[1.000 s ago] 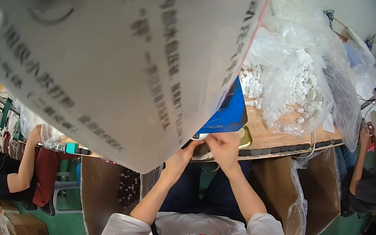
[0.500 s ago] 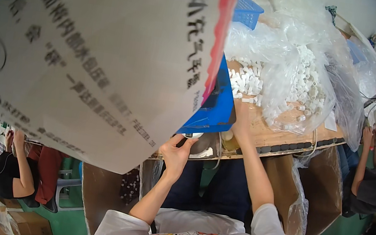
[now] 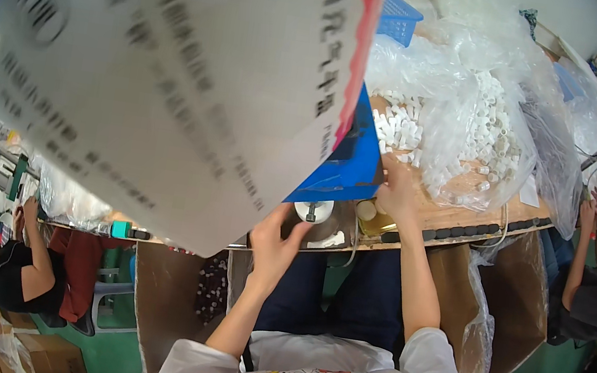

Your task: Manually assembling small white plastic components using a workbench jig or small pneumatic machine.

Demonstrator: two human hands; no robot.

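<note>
Whereas you had both hands together before blue machine (image 3: 356, 170) a second ago, right hand (image 3: 398, 190) now sits at machine's right edge, left hand (image 3: 274, 248) beside round white piece (image 3: 322, 212) below machine's front. Hands apart, work split; cannot tell either's grip.

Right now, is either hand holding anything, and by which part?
Cannot tell for either: the left hand, partly hidden, is beside the white disc; the right hand is at the right edge of the blue casing.

Disc (image 3: 302, 210) before machine (image 3: 341, 185), tubes (image 3: 400, 128) to the right
</note>
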